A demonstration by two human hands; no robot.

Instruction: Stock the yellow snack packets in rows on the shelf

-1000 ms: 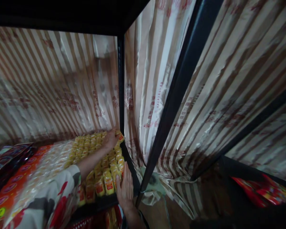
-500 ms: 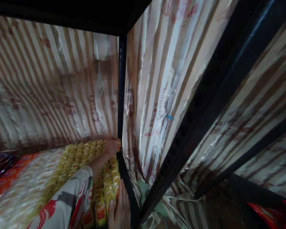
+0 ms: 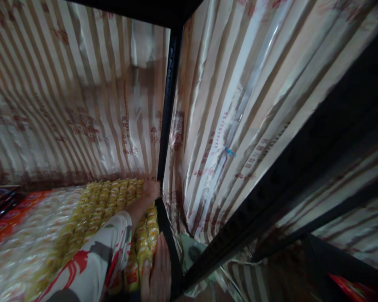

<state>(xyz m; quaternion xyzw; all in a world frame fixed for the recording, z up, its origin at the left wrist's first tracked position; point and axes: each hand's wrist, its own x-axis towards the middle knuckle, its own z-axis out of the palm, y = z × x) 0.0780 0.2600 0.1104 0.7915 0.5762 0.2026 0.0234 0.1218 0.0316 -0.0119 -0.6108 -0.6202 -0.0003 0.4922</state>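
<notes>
Rows of small yellow packets with red labels (image 3: 113, 201) lie flat on a dark shelf (image 3: 165, 235), packed close side by side. The rows run from the near edge of the shelf to the back, where a shiny striped curtain in cream and brown (image 3: 82, 105) hangs. The long side of each packet points the same way, from front to back.

The left hand (image 3: 151, 188) is stretched far out to the back corner of the shelf. It rests on the last packets of the row on the right, just beside a black metal post (image 3: 168, 105). Its fingers curl down over the packets, but it is too blurry to tell if they grip one. The arm is nearly straight and wears a white sleeve with red and grey shapes (image 3: 94, 260).

The right hand (image 3: 159, 274) is at the near edge of the shelf. It is open and flat, with the fingers together and pointing to the back. It is pressed against the side of the right row, next to the shelf's black rail.

To the left of the yellow packets lie pale shiny packs (image 3: 25, 235), then orange ones (image 3: 3, 222).
</notes>
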